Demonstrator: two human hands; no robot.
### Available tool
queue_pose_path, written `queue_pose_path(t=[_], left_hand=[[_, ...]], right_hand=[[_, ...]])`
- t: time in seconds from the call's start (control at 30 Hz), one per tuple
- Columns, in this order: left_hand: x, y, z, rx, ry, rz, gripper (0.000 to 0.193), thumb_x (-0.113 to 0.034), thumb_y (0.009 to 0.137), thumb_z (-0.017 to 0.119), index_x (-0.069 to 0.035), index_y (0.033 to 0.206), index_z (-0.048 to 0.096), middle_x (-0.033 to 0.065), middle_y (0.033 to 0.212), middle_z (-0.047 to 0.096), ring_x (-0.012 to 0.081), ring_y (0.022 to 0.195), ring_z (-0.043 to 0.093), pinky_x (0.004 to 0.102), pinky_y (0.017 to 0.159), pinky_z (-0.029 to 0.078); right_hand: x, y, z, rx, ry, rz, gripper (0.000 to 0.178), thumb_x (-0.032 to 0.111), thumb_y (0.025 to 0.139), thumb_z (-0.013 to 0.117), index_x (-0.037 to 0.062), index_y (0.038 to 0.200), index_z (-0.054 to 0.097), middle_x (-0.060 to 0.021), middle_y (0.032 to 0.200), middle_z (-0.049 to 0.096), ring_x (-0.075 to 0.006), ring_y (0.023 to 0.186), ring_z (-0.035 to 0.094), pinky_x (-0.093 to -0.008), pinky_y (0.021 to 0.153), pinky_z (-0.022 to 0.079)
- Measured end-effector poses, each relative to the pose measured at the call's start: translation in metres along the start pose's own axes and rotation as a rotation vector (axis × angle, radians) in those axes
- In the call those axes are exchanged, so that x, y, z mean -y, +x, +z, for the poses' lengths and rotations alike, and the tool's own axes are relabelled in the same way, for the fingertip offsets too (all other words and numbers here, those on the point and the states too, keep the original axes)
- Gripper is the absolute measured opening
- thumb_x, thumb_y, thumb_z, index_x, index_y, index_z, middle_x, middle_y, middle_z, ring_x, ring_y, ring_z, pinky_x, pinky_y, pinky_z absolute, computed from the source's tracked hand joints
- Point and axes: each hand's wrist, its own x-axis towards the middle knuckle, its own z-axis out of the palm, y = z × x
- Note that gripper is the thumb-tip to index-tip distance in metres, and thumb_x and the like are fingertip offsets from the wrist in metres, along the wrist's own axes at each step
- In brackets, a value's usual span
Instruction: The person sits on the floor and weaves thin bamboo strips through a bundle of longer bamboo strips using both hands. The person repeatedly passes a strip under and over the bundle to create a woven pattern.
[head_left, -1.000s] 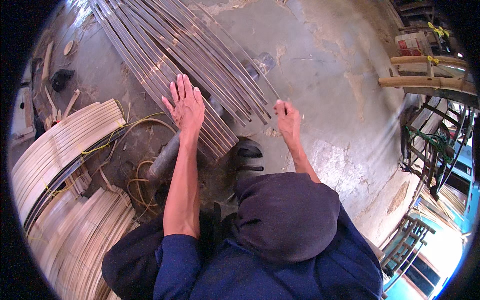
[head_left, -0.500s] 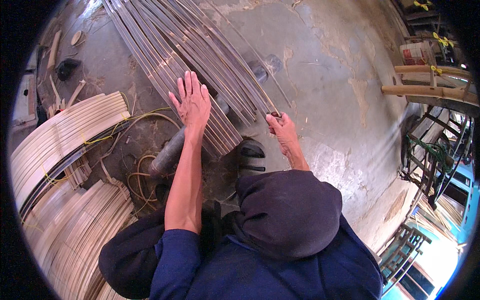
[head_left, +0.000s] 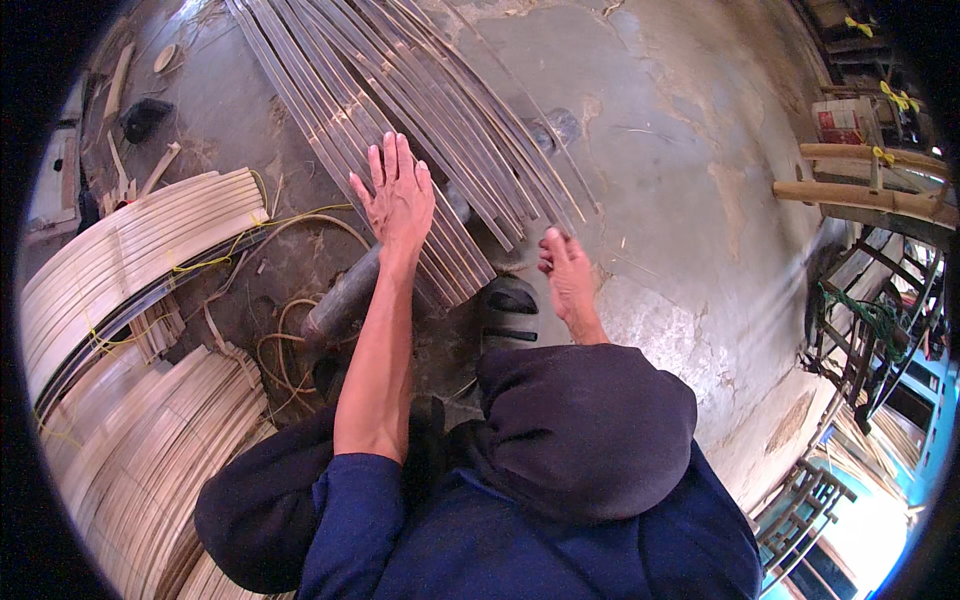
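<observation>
Head view: left hand (head_left: pixel 397 195) lies flat w/ fingers spread on the near end of the grey bamboo strips (head_left: pixel 400 90) fanned over the concrete floor (head_left: pixel 680 150), right hand (head_left: pixel 567 275) just beside the strips' right edge, fingers curled, grip unclear.

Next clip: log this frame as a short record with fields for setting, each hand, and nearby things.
setting: rough concrete floor, seen from above
left hand: flat, fingers spread, resting on the fan of long grey strips
right hand: at the near ends of the strips; grip blurred, cannot tell
near left: bundles of pale curved strips tied with yellow cord
below hands: dark sandal
</observation>
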Motion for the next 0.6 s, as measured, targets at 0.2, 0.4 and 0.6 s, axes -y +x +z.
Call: queue_pose_path(t=[0.2, 0.4, 0.6], left_hand=[[0.001, 0.000, -0.001, 0.000, 0.022, -0.005, 0.056, -0.036, 0.101, 0.037, -0.013, 0.152, 0.031, 0.0042, 0.159, 0.028, 0.0284, 0.148, 0.023, 0.0622, 0.117, 0.011], [0.002, -0.001, -0.001, -0.003, 0.078, -0.010, 0.057, -0.037, 0.100, 0.039, -0.014, 0.152, 0.033, 0.0036, 0.159, 0.029, 0.0273, 0.147, 0.024, 0.0597, 0.118, 0.012], [-0.004, -0.001, -0.004, -0.032, 0.011, -0.014, 0.057, -0.035, 0.100, 0.041, -0.012, 0.151, 0.034, 0.0043, 0.159, 0.029, 0.0278, 0.147, 0.023, 0.0593, 0.118, 0.010]], right_hand=[[0.001, 0.005, 0.035, 0.057, 0.148, 0.023, 0.026, 0.029, 0.090, 0.073, 0.0082, 0.102, 0.062, 0.0038, 0.084, 0.055, -0.0063, 0.071, 0.049, -0.0242, 0.064, 0.042], [0.004, -0.003, 0.019, 0.142, 0.325, 0.170, 0.013, 0.020, 0.094, 0.068, 0.0095, 0.099, 0.061, 0.0052, 0.077, 0.049, -0.0063, 0.070, 0.045, -0.0238, 0.061, 0.038], [0.070, -0.043, 0.031, 0.376, -0.153, 0.030, 0.014, 0.018, 0.097, 0.061, 0.0054, 0.103, 0.060, 0.0005, 0.083, 0.059, -0.0082, 0.074, 0.055, -0.0250, 0.066, 0.046]])
